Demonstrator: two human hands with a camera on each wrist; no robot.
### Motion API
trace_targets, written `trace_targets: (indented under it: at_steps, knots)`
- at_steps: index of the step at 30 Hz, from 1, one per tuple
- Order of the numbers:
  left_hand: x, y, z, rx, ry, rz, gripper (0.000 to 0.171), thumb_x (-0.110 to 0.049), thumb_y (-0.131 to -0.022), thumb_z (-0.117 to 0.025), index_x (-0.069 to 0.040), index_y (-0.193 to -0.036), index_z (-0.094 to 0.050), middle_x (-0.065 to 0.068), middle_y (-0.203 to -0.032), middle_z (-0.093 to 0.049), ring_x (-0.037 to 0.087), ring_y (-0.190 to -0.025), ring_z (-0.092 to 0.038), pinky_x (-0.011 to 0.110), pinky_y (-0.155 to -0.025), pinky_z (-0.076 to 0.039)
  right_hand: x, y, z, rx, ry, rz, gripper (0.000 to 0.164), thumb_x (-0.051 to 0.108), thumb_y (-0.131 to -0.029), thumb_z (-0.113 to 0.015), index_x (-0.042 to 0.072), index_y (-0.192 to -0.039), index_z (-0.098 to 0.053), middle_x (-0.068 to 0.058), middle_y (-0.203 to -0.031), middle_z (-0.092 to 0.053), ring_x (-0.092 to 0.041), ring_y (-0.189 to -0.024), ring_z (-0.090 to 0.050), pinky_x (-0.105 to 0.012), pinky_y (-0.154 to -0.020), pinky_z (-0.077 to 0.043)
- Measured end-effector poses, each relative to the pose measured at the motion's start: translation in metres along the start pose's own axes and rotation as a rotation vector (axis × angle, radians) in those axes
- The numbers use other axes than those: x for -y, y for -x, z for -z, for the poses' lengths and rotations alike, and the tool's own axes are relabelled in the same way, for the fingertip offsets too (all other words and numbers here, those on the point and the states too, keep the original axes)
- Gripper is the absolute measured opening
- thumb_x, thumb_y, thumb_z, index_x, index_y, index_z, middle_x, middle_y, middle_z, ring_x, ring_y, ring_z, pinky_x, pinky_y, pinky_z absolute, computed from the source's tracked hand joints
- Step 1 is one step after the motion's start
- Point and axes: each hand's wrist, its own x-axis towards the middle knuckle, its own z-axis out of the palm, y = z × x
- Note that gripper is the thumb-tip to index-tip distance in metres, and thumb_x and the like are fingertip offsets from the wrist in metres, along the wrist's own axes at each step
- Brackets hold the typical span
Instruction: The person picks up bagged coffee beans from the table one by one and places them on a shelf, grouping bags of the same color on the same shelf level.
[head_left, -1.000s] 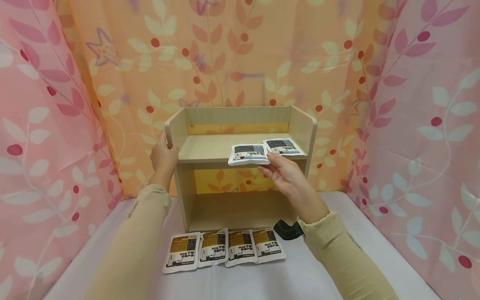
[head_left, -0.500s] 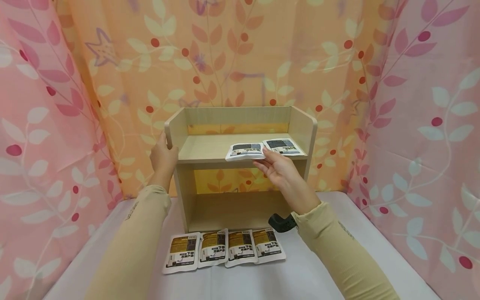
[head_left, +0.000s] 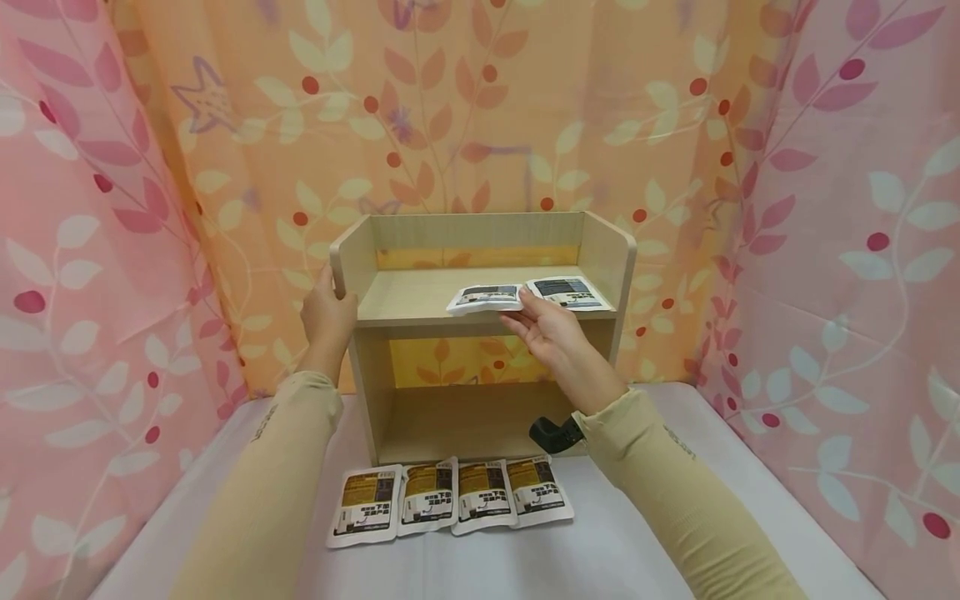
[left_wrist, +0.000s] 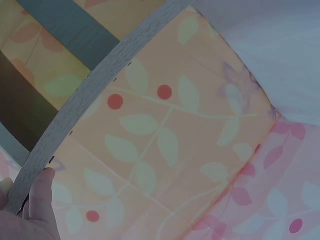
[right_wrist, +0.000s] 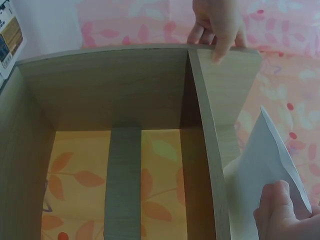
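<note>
A pale wooden two-tier shelf [head_left: 412, 292] stands mid-table. My left hand [head_left: 328, 312] grips the upper front edge of its left side panel; in the left wrist view, thumb and fingers [left_wrist: 41, 192] lie on either side of that board. Between thumb and fingers my right hand [head_left: 551, 333] pinches a flat white packet [head_left: 480, 297] by its right end. This packet is held nearly level, label up, over the front of the upper board. Just right of it, a similar packet [head_left: 570, 293] lies flat on that board. The right wrist view shows the held packet's plain white underside [right_wrist: 250, 170].
Several white packets with brown-and-yellow labels [head_left: 365, 504] lie in an overlapping row on the white-covered table [head_left: 637, 508], before the shelf. A black wrist device [head_left: 555, 433] hangs below my right wrist. Patterned orange curtain [head_left: 480, 100] and pink side curtains [head_left: 862, 292] enclose the table.
My right hand has moved the packet slightly left and farther in over the upper board, and its label now looks more foreshortened. The left hand keeps its grip on the side panel.
</note>
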Motion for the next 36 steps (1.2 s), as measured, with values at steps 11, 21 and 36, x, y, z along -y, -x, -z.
trace_targets:
  at_steps: [11,21,36]
  knots:
    - [0.0,0.001,0.001,0.005,0.0,-0.005,0.057,-0.005,-0.091,-0.051,-0.016,-0.146,-0.044,0.02,-0.133,-0.056,0.041,-0.123,-0.051,0.054,-0.101,-0.038,0.0,-0.012,-0.005,-0.007,-0.001,0.004,0.027,0.006,-0.099,-0.05,0.001,-0.125,-0.052,-0.012,-0.106,-0.055,-0.026,-0.104,-0.056,-0.042,-0.096,-0.043]
    - [-0.001,0.0,0.001,-0.004,0.001,-0.001,0.056,-0.004,-0.091,-0.051,-0.015,-0.145,-0.044,0.02,-0.134,-0.055,0.041,-0.123,-0.051,0.055,-0.101,-0.038,-0.001,-0.019,-0.009,0.017,-0.06,0.032,0.044,-0.003,-0.1,-0.045,-0.001,-0.143,-0.04,-0.015,-0.138,-0.048,-0.03,-0.133,-0.042,-0.042,-0.101,-0.039]
    - [0.001,0.002,0.0,0.004,-0.019,-0.011,0.051,-0.005,-0.092,-0.053,-0.011,-0.142,-0.046,0.022,-0.131,-0.057,0.042,-0.121,-0.052,0.055,-0.1,-0.039,-0.013,-0.035,-0.016,-0.103,0.164,0.11,0.052,-0.011,-0.095,-0.049,-0.002,-0.145,-0.039,-0.009,-0.155,-0.032,-0.026,-0.124,-0.051,-0.037,-0.095,-0.047]
